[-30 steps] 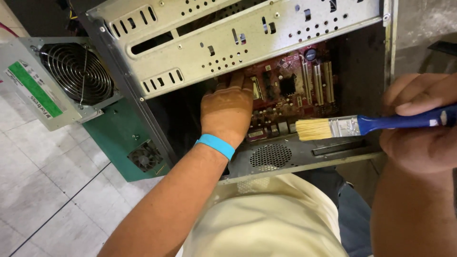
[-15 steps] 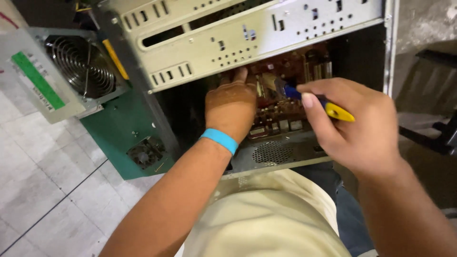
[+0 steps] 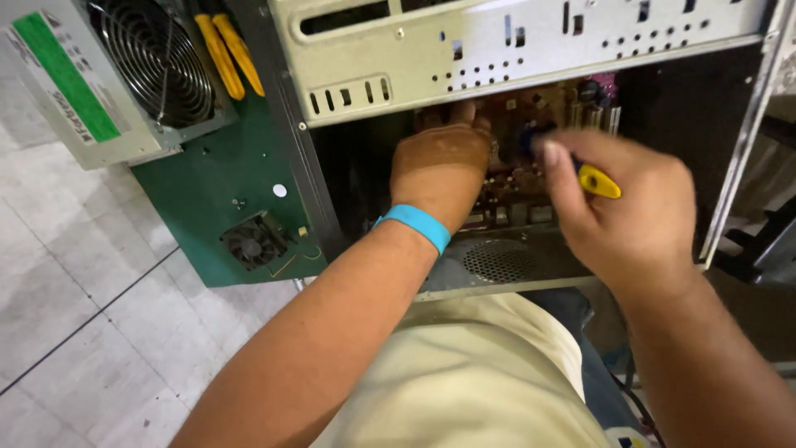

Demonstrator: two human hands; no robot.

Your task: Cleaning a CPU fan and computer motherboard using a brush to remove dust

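An open grey computer case (image 3: 531,50) lies in front of me, with a reddish motherboard (image 3: 531,178) showing inside. My left hand (image 3: 439,166), with a blue wristband on the wrist, reaches into the case and rests on the board, fingers hidden under the metal bay. My right hand (image 3: 630,207) is closed round a brush with a blue and yellow handle (image 3: 593,178). Its bristle end points into the case and is hidden behind my fingers.
A grey power supply (image 3: 108,75) with a round fan grille and a green label lies at the upper left. Beside it sit a green circuit board (image 3: 224,199) with a small fan and yellow-handled pliers (image 3: 228,50). The floor (image 3: 75,315) is pale tile.
My right hand has brought the brush from outside the case at the right into it, close over the motherboard. The view has moved nearer. My left hand has stayed inside the case.
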